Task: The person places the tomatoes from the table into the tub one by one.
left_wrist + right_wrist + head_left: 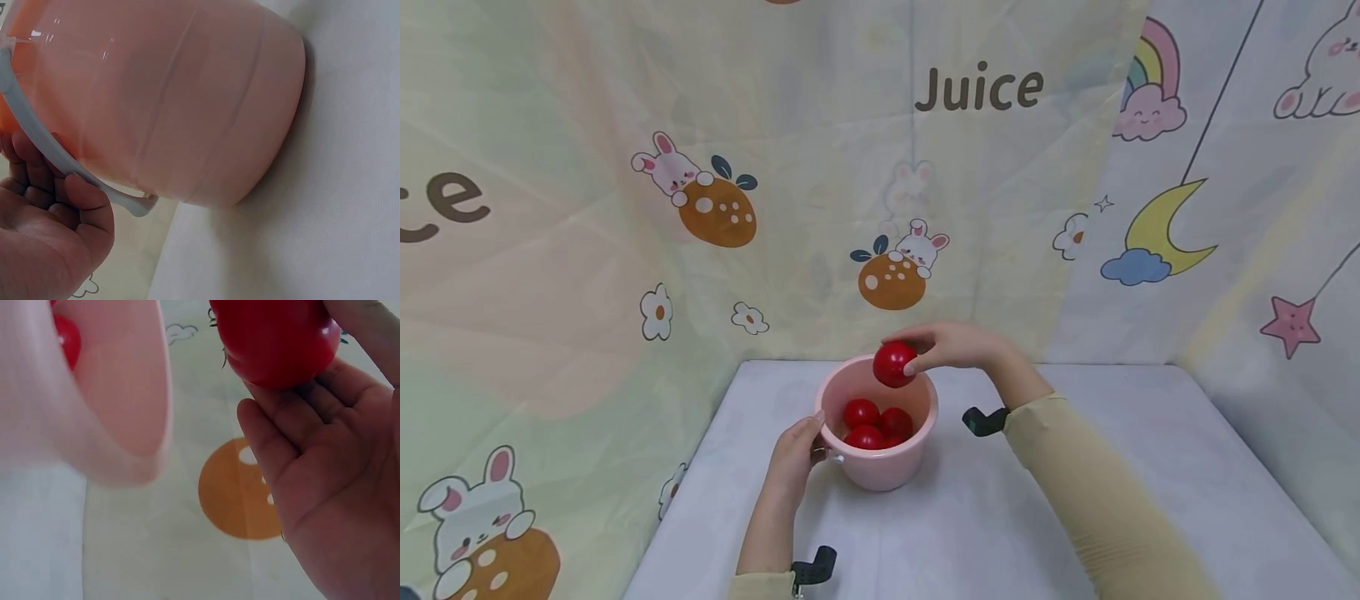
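Note:
A pink bucket [880, 473] stands on the table with several red tomatoes [864, 437] inside. At its left side my left hand [796, 450] grips the rim. The left wrist view shows the curled fingers [37, 172] of that hand beside the bucket's pale grey handle [44, 137], which hangs down along the wall. Over the bucket's far right rim, my right hand [958, 346] holds another tomato [892, 364] between thumb and fingers. Seen from the right wrist, this tomato [278, 347] is glossy and lobed, beside the bucket's mouth.
A white cloth covers the table [1037, 533]. Printed curtains [805, 183] with rabbits, fruit and flowers hang along its back and sides. A black wrist mount [985, 422] sits at the right sleeve, and a similar black mount [815, 567] at the left one.

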`<state>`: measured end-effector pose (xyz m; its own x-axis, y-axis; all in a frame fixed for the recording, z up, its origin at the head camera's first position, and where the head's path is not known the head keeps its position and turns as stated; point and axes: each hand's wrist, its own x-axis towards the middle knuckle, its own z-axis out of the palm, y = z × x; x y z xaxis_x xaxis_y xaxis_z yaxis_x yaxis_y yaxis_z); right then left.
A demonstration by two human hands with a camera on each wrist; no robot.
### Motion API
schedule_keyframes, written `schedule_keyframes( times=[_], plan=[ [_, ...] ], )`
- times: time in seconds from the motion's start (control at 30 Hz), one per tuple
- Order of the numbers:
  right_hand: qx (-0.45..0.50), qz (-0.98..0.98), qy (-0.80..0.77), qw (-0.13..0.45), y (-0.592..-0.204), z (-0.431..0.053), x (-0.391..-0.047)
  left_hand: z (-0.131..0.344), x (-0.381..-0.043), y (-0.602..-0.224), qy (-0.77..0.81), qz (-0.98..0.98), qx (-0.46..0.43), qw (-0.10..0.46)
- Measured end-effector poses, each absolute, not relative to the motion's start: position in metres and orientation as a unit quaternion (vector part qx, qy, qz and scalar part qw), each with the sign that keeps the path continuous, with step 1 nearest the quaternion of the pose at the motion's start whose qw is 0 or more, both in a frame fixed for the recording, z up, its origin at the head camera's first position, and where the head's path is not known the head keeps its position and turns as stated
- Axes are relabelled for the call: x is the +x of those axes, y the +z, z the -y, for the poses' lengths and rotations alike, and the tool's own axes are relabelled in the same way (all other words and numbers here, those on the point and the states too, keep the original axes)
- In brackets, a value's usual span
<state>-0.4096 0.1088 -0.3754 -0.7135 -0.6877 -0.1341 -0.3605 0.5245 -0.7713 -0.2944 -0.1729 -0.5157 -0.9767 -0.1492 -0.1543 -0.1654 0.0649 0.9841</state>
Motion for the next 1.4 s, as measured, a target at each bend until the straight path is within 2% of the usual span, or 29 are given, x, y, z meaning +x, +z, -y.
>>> schedule_keyframes(
  times=[0.5, 0.87, 1.4],
  plan=[
    [-0.352, -0.826, -0.337, 0.282, -0.397, -0.051, -0.425, 0.175, -0.295, -0.516, 0.678, -0.727, -0.111, 0.012],
    [-0.318, -0.830, -0.289, 0.356, -0.416, -0.043, -0.430, 0.174, -0.298, -0.520, 0.678, -0.727, -0.108, 0.015],
    [-0.284, -0.821, -0.345, 0.357, -0.422, -0.043, -0.433, 0.175, -0.298, -0.518, 0.680, -0.726, -0.103, 0.008]
  ],
)
